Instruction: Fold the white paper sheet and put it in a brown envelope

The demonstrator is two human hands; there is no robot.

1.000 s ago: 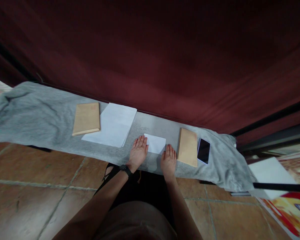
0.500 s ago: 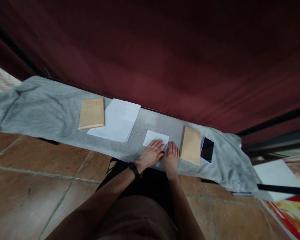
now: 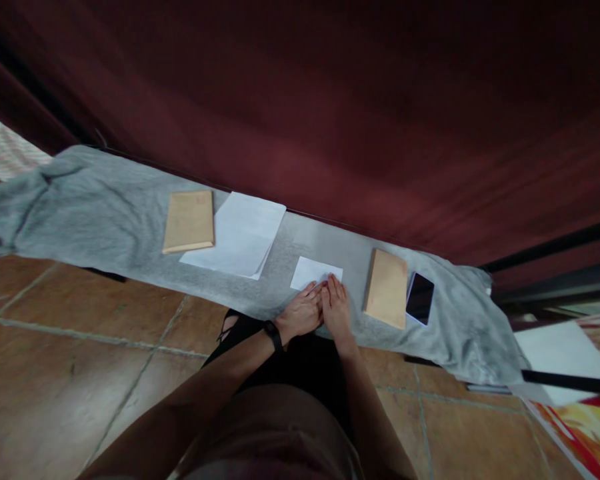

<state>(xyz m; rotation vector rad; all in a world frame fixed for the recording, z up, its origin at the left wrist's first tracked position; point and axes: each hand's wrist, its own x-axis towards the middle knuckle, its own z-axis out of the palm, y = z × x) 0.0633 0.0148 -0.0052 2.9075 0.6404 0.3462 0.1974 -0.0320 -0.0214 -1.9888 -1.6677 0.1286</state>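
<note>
A small white sheet of paper (image 3: 310,270) lies on the grey cloth in front of me. My left hand (image 3: 303,313), with a dark band on its wrist, rests palm down at the near edge of this sheet, its fingers reaching out towards the right hand. Against it lies my right hand (image 3: 335,305), fingers stretched forward over the sheet's near right corner. The two hands touch and cover the near part of the paper, so what lies beneath them is hidden.
On the cloth-covered bench (image 3: 95,220), larger white sheets (image 3: 247,233) lie to the left, partly under a tan book-like block (image 3: 189,221). A second tan block (image 3: 386,288) and a phone (image 3: 420,299) lie right. A dark red curtain (image 3: 300,120) hangs behind.
My right hand has moved forward and left over the paper, up against my left hand. The left hand has drawn back a little towards the near edge. The view has shifted slightly.
</note>
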